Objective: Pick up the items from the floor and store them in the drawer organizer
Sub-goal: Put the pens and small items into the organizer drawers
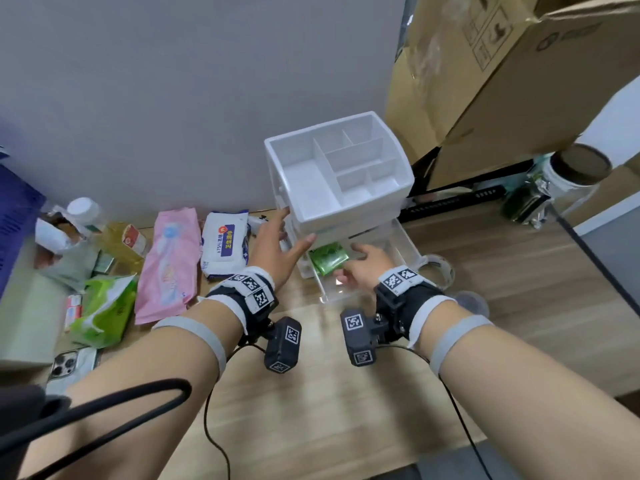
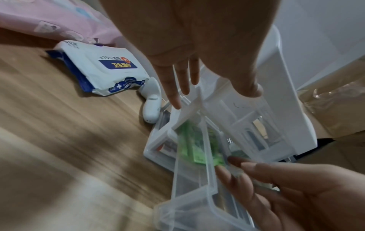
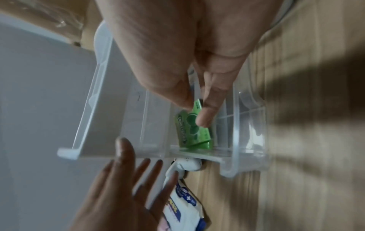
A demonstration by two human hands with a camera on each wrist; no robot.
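A white drawer organizer with open top compartments stands on the wooden floor by the wall. Its clear lower drawer is pulled out toward me. A green pack lies inside the drawer near its back. My right hand reaches into the drawer and pinches the pack between thumb and index finger. My left hand is flat with straight fingers against the organizer's left front corner, thumb under the top tray.
Left of the organizer on the floor lie a white wipes pack, a pink pack, a green tissue pack, an oil bottle and a phone. A small white device sits by the organizer. Cardboard boxes stand behind right.
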